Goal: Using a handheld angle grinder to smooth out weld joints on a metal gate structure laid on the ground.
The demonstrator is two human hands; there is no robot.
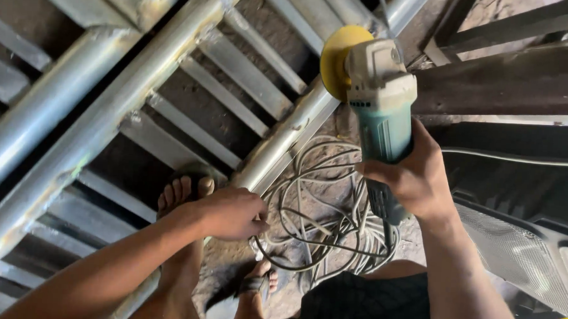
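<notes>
- Right hand [415,176]: fingers wrapped tight around the teal body of an angle grinder [380,100], held upright over the work.
- Grinder's yellow sanding disc [338,57]: sits at the tool's top end, edge against or just beside the metal tube frame [174,61] (contact itself cannot be told).
- Left hand [232,213]: fingers curled together at the lower stretch of the same frame rail, resting on it; whether it pinches anything is unclear.
- Frame: long galvanised tubes run diagonally, with flat cross slats between them.
- Coiled pale cable [320,217]: lies looped on the dirt floor between the two hands.
- Feet in sandals [185,190]: one beside the rail, the other lower down (partly hidden).
</notes>
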